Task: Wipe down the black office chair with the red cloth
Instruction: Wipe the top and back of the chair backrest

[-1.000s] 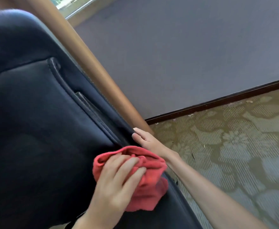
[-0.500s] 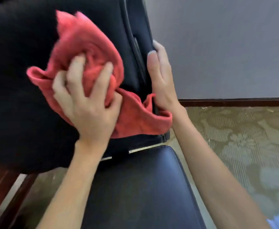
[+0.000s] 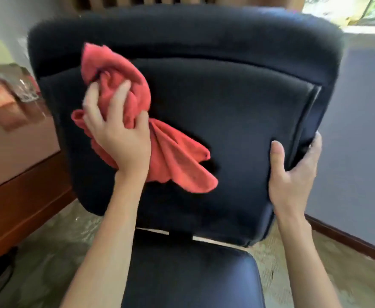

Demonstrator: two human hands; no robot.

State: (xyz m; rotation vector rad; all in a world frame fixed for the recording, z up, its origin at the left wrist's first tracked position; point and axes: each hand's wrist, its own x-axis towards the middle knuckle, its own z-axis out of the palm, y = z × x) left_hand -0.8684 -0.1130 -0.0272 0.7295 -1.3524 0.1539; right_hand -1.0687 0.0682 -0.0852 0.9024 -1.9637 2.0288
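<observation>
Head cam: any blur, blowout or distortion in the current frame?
Head view: mild motion blur softens the red cloth and the fingers of the left hand, and smears the wooden furniture at left. The window top right is blown out. Wide-angle bowing curves the chair backrest. The right hand on its edge is sharper.

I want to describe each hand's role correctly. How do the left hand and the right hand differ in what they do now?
The left hand presses the bunched red cloth against the backrest front; the right hand holds no cloth. The left hand lies on the padded face, while the right hand grips the backrest's side edge, thumb in front. Both touch the same backrest.
</observation>
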